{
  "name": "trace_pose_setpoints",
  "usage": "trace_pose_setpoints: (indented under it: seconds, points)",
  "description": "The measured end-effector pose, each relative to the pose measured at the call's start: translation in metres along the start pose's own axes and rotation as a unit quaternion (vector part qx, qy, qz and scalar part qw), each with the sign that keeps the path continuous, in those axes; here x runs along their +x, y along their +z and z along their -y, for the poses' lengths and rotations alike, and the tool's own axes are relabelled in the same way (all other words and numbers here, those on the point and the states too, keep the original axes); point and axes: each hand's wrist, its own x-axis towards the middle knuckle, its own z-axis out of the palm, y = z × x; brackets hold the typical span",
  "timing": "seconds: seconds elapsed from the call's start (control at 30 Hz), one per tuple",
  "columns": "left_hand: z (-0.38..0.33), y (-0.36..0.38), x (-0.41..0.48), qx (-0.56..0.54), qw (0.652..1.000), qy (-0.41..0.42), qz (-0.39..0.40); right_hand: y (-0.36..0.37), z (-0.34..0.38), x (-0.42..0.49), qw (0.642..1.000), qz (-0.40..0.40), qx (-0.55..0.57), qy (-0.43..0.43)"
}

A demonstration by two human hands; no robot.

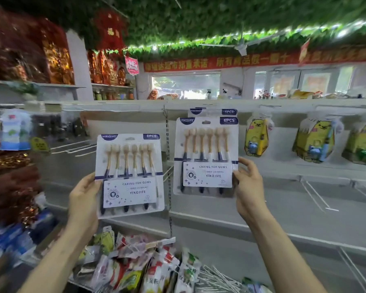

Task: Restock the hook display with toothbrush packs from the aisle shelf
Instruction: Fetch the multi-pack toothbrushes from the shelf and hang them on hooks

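My left hand (pixel 84 195) grips the lower left edge of a white six-piece toothbrush pack (pixel 129 174), holding it upright in front of the shelving. My right hand (pixel 248 187) pinches the lower right edge of a second, identical pack (pixel 206 155) up at the hook display. Right behind that one hangs another pack (pixel 212 112), of which only the top edge shows. The hook itself is hidden by the packs.
Yellow cartoon packs (pixel 257 137) (pixel 314 140) hang on hooks to the right. Bare wire hooks (pixel 317 195) stick out of the lower right panel and at the left (pixel 76 148). A bin of mixed sachets (pixel 148 265) lies below. Red and gold goods (pixel 11 187) crowd the left.
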Motion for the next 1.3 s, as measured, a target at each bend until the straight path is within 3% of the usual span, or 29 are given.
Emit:
trace_pose_setpoints:
  seconds: [0.3, 0.97, 1.3]
  points:
    - [0.01, -0.006, 0.028, -0.007, 0.999, -0.018, 0.033, 0.031, 0.016, 0.026, 0.999, -0.036, 0.02, -0.007]
    - [0.036, 0.016, 0.046, -0.015, 0.996, -0.061, 0.068, 0.037, -0.012, 0.099, 0.992, -0.095, -0.082, 0.023]
    - [0.045, 0.042, 0.049, -0.017, 0.991, -0.069, 0.113, -0.003, -0.047, 0.103, 0.963, -0.156, -0.214, 0.04]
